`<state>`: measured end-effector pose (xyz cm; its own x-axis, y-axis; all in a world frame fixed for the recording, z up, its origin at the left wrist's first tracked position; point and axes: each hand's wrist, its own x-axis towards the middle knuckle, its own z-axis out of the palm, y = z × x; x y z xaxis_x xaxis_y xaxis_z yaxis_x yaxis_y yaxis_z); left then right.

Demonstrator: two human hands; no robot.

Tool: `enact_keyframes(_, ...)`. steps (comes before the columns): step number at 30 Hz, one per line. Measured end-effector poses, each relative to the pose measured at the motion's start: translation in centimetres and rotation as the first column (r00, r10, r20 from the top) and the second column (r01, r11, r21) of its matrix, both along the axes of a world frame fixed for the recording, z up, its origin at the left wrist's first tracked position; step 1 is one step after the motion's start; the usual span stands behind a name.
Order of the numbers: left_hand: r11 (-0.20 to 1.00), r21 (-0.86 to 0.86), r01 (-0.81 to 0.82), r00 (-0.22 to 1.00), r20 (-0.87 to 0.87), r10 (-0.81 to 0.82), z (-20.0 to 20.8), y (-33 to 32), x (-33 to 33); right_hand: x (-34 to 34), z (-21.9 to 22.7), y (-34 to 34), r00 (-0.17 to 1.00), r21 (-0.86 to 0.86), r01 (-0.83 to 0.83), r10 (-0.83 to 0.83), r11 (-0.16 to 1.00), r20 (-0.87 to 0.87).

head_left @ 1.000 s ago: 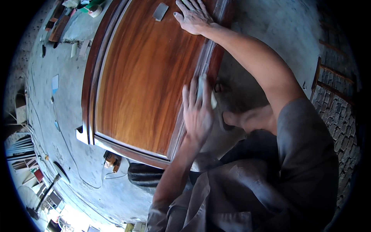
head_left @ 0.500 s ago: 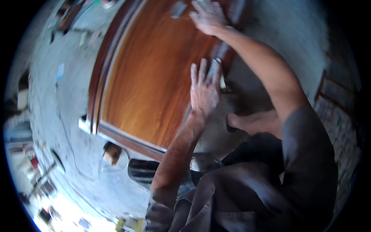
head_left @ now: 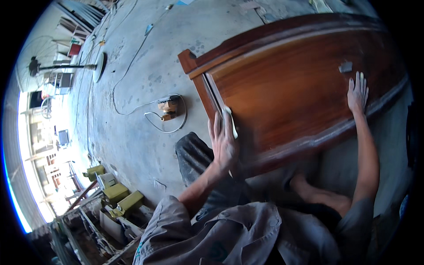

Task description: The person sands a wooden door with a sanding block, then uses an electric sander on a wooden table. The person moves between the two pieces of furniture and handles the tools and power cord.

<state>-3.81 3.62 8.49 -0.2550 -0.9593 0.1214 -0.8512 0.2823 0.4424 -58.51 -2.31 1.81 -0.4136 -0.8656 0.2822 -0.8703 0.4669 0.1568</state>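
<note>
A brown varnished wooden panel (head_left: 282, 88) with raised moulding round its edges lies in front of me. My left hand (head_left: 224, 145) is at its left end, fingers stretched along the end moulding. Under those fingers a pale folded sheet (head_left: 233, 124), which looks like sandpaper, is pressed to the wood. Further right, my right hand (head_left: 358, 93) rests flat on the panel with its fingers out and holds nothing. Just beyond its fingertips lies a small grey piece (head_left: 346, 67). Whitish dust coats the near moulding and my fingers.
On the concrete floor to the left sits an orange-brown power tool (head_left: 167, 107) with a pale looped cord. A stand fan (head_left: 66, 67) is at the far left. Yellow-green cans (head_left: 115, 193) and a crate of scraps (head_left: 106, 223) are at the lower left.
The view has swung, so the panel now lies across the right side. My left hand has gone from the long edge to the end moulding, with the pale sheet; my right stays flat.
</note>
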Motion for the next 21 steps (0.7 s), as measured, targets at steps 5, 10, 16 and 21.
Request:
enact_keyframes(5,0.973,-0.213,-0.089,0.980,0.158,0.124,-1.4,-7.7,0.5,0.0,0.6,-0.3,0.999,-0.010,-0.001,0.001,1.000,0.037)
enact_keyframes(10,0.988,-0.157,-0.001,0.997,0.081,0.014,-0.8,-9.0,1.6,0.0,0.7,0.2,0.999,-0.002,0.003,-0.003,1.000,0.052)
enact_keyframes(16,0.945,-0.224,0.240,0.970,0.012,-0.243,-1.7,-9.2,5.2,0.8,0.9,-0.1,0.998,0.026,0.029,-0.030,0.999,0.048)
enact_keyframes(21,0.893,-0.145,0.426,0.899,0.179,-0.399,0.7,-17.5,9.1,0.7,1.2,0.1,0.999,0.044,0.043,-0.045,0.998,0.027)
